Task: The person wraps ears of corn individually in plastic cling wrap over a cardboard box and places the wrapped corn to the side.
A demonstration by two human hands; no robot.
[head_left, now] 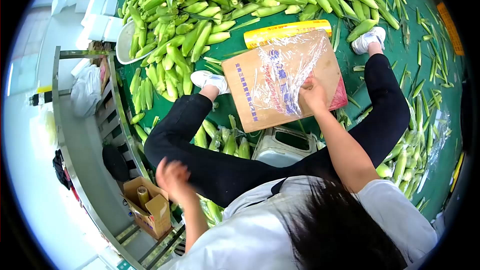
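A cardboard box with blue and red print lies between my feet, with clear plastic film spread across its top. My right hand rests on the film at the box's right part, its fingers bent together at the plastic. Over my left thigh, my left hand is raised and smeared by motion, so its fingers are hard to make out. A yellow roll lies just behind the box.
Green corn ears are heaped beyond my feet on the green floor. Wrapped corn lies at right. A white stool stands below the box. At left are a metal rack, a small carton and a white basin.
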